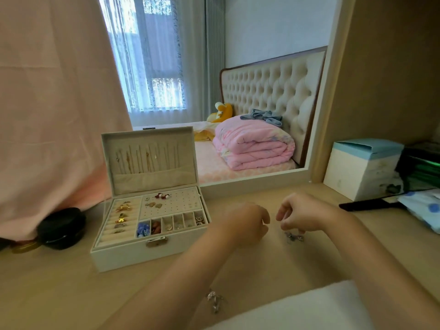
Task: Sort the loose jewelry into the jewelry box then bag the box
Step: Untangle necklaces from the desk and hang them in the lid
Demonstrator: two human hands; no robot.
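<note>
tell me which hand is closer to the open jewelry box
Left. The left hand sits just right of the jewelry box, beside its front corner; the right hand is farther right, fingers on a silver piece.

Black compact (60,228), blue-topped carton (362,170), perhaps a comb (371,204)

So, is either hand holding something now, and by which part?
The right hand pinches a small silver jewelry piece by its top end. The left hand is curled; whether it holds anything cannot be told.
</note>
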